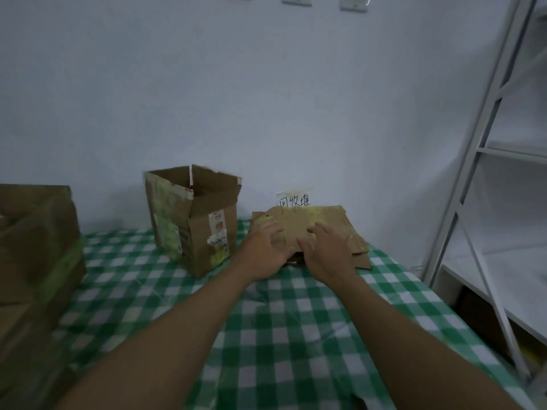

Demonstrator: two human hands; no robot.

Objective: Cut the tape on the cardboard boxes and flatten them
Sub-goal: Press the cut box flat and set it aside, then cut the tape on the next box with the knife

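Flattened cardboard lies at 12 o'clock on the counter, left hand and right hand side by side, fingers spread flat on it. An upright open box stands at 10 o'clock of the hands, nearer the left hand

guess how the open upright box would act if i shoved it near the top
The open box stands taller than it is wide and looks empty, so it would probably tip rather than slide. Its torn, raised flaps suggest soft walls that may buckle. The checked cloth might bunch underneath.
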